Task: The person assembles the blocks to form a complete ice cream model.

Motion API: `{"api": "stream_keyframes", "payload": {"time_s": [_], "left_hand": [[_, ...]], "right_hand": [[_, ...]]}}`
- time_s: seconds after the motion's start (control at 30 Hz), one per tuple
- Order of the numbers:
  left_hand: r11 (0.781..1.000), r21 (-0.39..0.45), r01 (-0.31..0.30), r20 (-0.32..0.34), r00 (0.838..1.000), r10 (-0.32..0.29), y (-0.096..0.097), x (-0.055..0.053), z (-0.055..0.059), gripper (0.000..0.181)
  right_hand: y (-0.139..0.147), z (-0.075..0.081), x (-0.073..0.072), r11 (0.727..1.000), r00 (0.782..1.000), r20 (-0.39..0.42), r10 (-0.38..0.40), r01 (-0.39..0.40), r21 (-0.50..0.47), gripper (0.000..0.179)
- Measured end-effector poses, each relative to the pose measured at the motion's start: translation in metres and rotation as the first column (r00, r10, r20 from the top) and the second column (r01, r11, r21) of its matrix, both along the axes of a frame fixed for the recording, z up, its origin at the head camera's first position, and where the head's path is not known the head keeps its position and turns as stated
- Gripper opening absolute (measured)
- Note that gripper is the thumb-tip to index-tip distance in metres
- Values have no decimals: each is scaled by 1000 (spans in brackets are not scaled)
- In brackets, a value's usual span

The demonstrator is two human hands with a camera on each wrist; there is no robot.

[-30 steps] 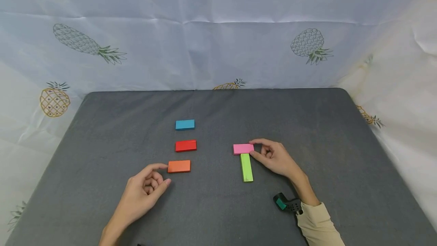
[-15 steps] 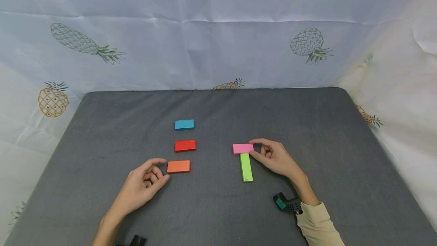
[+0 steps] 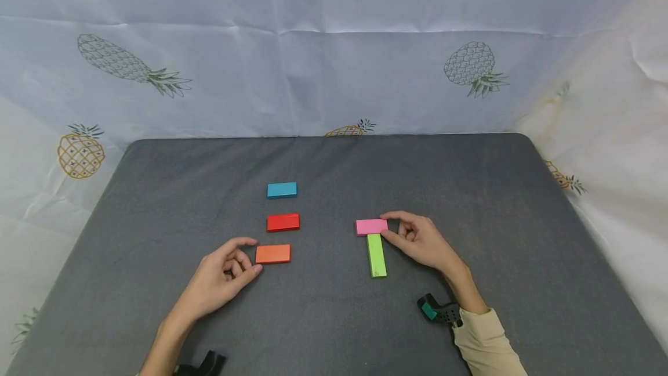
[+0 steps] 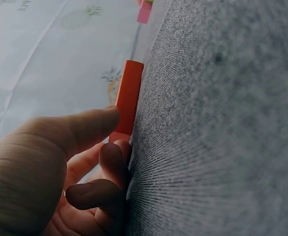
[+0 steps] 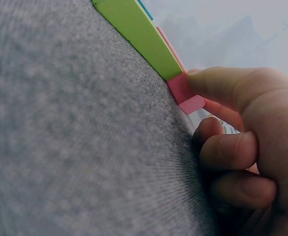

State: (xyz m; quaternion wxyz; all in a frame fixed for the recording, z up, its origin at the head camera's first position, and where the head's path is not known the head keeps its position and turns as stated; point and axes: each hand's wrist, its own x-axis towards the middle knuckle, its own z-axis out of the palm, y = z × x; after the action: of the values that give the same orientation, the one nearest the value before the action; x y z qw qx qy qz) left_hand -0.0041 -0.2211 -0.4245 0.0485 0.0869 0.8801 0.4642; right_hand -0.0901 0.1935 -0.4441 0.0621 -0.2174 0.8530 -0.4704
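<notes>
In the head view, my left hand (image 3: pixel 221 277) has its thumb and index finger at the two long sides of an orange block's left end, pinching the orange block (image 3: pixel 273 254). The left wrist view shows the thumb lying against the orange side. My right hand (image 3: pixel 420 241) pinches the right end of a pink block (image 3: pixel 370 227) between index finger and thumb. A lime green block (image 3: pixel 377 255) lies lengthwise below the pink one, its far end meeting the pink block's near side, like a T. All these blocks lie flat on the grey cloth.
A red block (image 3: pixel 283 223) and a blue block (image 3: pixel 282 190) lie in a column beyond the orange one. The grey-covered table (image 3: pixel 323 318) ends at a white curtain (image 3: pixel 334 74) with pineapple prints. Black wrist mounts (image 3: pixel 440 311) are on the forearms.
My left hand drew back slightly from the orange block, then moved in so index finger and thumb straddle its left end. The right hand and all blocks stay in place.
</notes>
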Motion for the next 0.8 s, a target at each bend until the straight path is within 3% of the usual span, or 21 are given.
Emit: {"api": "stream_keyframes", "payload": {"time_s": [0.53,0.8], "left_hand": [[999,-33,11,-35,999,-12,2,-5,-1,38],[999,-36,11,-1,1000,-11,4,-6,0,38]], "right_hand": [[0,-1,-1,1000,1000,-10,3,-3,-2,30],[0,-2,-1,1000,1000,-5,-4,4,-1,30]]}}
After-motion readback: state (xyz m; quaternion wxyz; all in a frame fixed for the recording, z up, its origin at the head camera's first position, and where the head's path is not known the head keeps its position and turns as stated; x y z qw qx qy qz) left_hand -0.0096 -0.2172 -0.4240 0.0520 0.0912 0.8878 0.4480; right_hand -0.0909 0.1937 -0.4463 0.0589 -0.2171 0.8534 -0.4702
